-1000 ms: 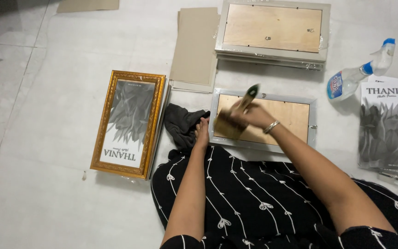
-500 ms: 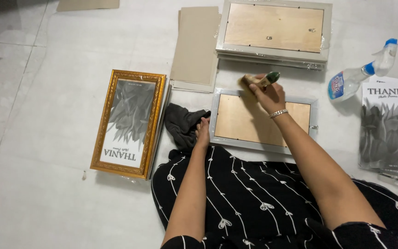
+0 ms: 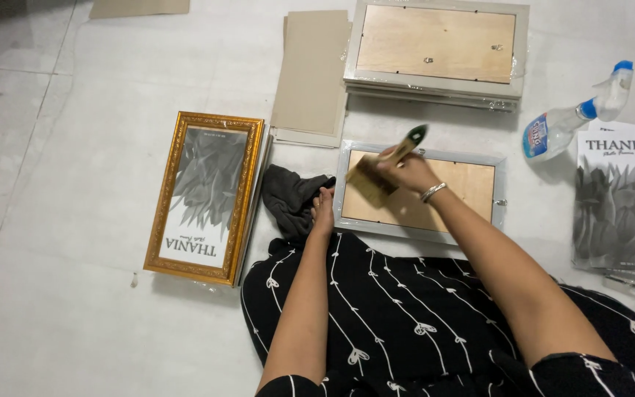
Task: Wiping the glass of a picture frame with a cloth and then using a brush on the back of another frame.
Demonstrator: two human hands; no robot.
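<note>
A silver picture frame (image 3: 497,192) lies face down on the floor in front of me, its wooden backing up. My right hand (image 3: 408,170) grips a paintbrush (image 3: 384,167) with a green-tipped handle, its bristles on the left part of the backing. My left hand (image 3: 323,211) rests with fingers loosely curled at the frame's lower left corner, against a dark grey cloth (image 3: 292,200).
A gold frame (image 3: 206,194) holding a grey leaf print lies to the left. A stack of silver frames (image 3: 436,48) and grey boards (image 3: 311,75) sit farther back. A spray bottle (image 3: 575,114) and loose prints (image 3: 619,198) lie to the right.
My right hand swept the brush from the frame's top edge back down and left onto the backing. The left hand stayed at the frame's corner.
</note>
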